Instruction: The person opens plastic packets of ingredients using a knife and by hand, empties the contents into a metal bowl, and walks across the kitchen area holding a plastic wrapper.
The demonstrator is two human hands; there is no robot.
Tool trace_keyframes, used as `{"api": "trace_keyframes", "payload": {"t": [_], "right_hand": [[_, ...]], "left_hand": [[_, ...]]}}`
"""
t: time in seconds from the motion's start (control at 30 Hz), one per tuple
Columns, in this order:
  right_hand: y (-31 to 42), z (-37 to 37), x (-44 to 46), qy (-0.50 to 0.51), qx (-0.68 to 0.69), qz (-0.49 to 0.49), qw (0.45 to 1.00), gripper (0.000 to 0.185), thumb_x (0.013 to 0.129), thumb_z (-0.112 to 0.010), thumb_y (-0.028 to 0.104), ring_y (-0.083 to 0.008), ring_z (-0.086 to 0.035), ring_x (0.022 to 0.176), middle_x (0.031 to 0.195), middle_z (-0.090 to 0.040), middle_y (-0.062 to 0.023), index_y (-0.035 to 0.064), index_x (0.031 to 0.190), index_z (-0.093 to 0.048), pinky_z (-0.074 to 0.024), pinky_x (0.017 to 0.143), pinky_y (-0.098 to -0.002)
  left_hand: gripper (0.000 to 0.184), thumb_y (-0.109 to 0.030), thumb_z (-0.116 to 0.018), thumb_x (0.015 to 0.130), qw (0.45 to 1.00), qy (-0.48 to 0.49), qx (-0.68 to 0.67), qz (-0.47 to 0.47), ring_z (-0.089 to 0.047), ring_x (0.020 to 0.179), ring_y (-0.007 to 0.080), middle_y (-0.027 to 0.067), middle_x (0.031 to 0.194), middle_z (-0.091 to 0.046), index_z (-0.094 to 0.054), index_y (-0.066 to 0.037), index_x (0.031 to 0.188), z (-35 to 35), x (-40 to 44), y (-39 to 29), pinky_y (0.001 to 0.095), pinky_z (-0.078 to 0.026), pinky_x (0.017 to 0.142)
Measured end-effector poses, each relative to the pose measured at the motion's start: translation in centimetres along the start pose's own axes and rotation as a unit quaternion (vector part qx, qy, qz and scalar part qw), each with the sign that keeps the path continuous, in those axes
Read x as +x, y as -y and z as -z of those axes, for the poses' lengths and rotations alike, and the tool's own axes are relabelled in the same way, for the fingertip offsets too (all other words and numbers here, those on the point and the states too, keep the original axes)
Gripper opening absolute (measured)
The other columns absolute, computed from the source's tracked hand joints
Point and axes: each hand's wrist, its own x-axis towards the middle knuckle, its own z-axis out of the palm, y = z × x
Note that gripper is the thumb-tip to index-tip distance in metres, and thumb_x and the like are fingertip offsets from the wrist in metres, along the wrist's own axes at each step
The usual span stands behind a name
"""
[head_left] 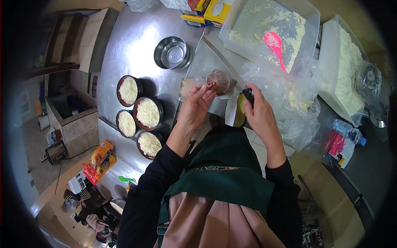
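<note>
My right hand (262, 113) is closed round the black handle of a long knife (225, 62), its blade slanting up and to the left. With thumb and fingertips, my left hand (196, 103) pinches a clear plastic bag around a brown round lump (219, 80). The knife blade passes just right of this bag; I cannot tell whether they touch. Below the bag, at the table edge, is a yellowish round thing (240, 111), partly hidden by a white sheet. Left of my left hand stand several dark pots topped with white shreds (148, 113).
Metal bowls (171, 51) sit on the steel table (124, 53). A plastic tub (314, 37) with crumbs and a pink spoon (275, 45) is at the upper right, beside another white-filled tub (347, 70). Crumpled plastic bags (289, 99) lie right of the knife. Other people (95, 219) are at lower left.
</note>
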Motion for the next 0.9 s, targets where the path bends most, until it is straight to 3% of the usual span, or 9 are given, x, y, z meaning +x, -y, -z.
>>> {"api": "trace_keyframes", "payload": {"t": [0.07,0.17,0.2,0.4,0.9], "right_hand": [[1.4,0.3,-0.8,0.038,0.17,0.034,0.984,0.04,0.087,-0.052,0.012,-0.0408,-0.058,0.09,0.103,-0.056,-0.0266,0.0,0.123,-0.041,-0.0469,0.075,-0.0428],[2.5,-0.6,-1.4,0.087,0.241,0.029,0.966,0.037,0.088,-0.054,0.014,-0.0406,-0.059,0.084,0.09,-0.059,-0.0253,0.0022,0.121,-0.043,-0.0468,0.071,-0.0428],[2.5,-1.4,-1.4,0.081,0.221,0.03,0.971,0.028,0.09,-0.053,0.018,-0.0404,-0.06,0.073,0.077,-0.06,-0.0228,0.0009,0.111,-0.046,-0.0469,0.063,-0.0437],[1.9,-3.9,-0.8,0.007,0.097,0.08,0.992,0.026,0.091,-0.053,0.025,-0.0391,-0.058,0.059,0.063,-0.057,-0.0212,0.001,0.091,-0.044,-0.0456,0.053,-0.0461],[2.4,-4.7,-0.3,0.031,0.004,0.077,0.997,0.026,0.091,-0.053,0.025,-0.036,-0.06,0.055,0.059,-0.057,-0.0196,0.0008,0.088,-0.043,-0.048,0.05,-0.0418]], "left_hand": [[0.026,-0.013,-0.051,0.092,1.0,0.015,-0.003,0.004,-0.054,0.111,0.0225,0.0133,0.114,-0.057,-0.049,0.003,0.113,0.0,-0.2,0.2,0.0339,-0.043,0.098],[0.022,-0.009,-0.052,0.091,1.0,0.017,-0.026,0.002,-0.057,0.106,0.0203,0.0123,0.114,-0.058,-0.053,0.0,0.111,-0.1,-0.4,0.3,0.0324,-0.043,0.097],[0.022,-0.009,-0.052,0.091,1.0,0.017,-0.026,0.002,-0.057,0.106,0.0203,0.0123,0.114,-0.058,-0.053,0.0,0.111,0.1,-0.5,0.5,0.0324,-0.043,0.097],[0.021,-0.009,-0.053,0.09,1.0,0.007,-0.015,0.01,-0.057,0.104,0.0195,0.0108,0.112,-0.059,-0.054,0.0,0.11,0.1,-0.6,0.5,0.0328,-0.044,0.097],[0.026,-0.01,-0.053,0.09,0.999,0.013,-0.019,0.028,-0.057,0.105,0.0184,0.0109,0.112,-0.06,-0.052,0.001,0.114,0.0,-0.8,0.9,0.0311,-0.042,0.098]]}}
